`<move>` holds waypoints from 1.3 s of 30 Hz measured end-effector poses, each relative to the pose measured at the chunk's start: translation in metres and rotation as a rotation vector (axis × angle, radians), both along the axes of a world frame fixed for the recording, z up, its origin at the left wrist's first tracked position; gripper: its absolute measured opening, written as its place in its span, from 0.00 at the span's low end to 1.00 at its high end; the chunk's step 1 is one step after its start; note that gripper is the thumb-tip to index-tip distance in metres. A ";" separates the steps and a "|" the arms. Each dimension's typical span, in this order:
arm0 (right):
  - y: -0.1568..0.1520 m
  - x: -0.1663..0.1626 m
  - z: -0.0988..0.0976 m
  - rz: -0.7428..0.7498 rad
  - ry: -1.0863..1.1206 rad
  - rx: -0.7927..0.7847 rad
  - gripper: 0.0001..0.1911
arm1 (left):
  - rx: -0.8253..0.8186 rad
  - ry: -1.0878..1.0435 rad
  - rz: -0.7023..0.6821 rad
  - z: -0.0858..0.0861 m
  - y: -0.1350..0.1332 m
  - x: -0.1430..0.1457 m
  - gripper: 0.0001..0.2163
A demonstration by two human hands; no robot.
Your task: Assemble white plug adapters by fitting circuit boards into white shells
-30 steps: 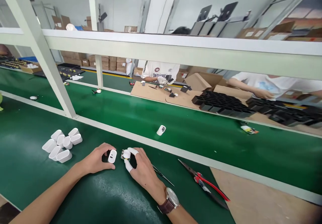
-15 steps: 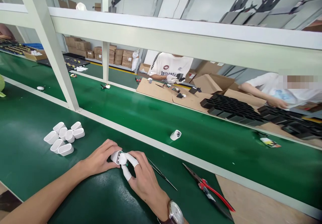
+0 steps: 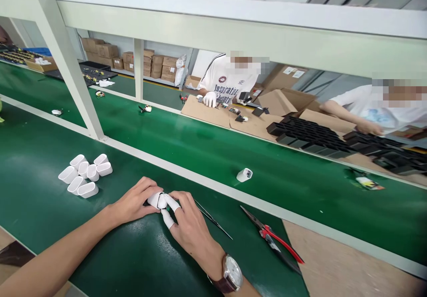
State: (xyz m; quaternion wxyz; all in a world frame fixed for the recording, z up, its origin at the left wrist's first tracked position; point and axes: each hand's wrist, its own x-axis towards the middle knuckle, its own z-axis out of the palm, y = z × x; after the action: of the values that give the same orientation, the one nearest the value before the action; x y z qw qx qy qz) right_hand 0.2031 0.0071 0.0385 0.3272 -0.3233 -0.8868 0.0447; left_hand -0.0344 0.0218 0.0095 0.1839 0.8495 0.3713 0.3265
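The left hand (image 3: 138, 201) grips a white oval plastic housing (image 3: 154, 199) over the near green surface (image 3: 130, 266); the right hand (image 3: 191, 221) pinches a white rounded component (image 3: 162, 201) between its fingers; apart 1 second ago, these now meet; the component seems partly inside, depth unclear.

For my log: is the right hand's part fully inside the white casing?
No: some of the part, white and green, shows outside the casing at its mouth.

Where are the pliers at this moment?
In the head view, the pliers lie right of the right hand, between the tweezers and the brown board, handles reaching its edge.
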 end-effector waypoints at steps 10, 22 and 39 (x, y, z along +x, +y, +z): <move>0.004 0.006 -0.002 0.069 0.078 -0.051 0.06 | -0.237 -0.075 -0.048 0.006 -0.002 0.005 0.22; 0.011 0.001 -0.009 0.159 0.171 -0.254 0.11 | -0.457 -0.176 -0.138 0.015 -0.002 0.003 0.15; 0.012 0.006 -0.015 0.199 -0.017 -0.069 0.14 | -0.414 -0.230 -0.125 0.011 -0.001 0.006 0.10</move>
State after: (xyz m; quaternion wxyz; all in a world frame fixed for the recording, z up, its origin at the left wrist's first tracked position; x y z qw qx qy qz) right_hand 0.2087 0.0191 0.0234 0.3025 -0.2450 -0.9152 0.1047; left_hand -0.0280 0.0207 0.0201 0.4153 0.7722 0.3535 0.3261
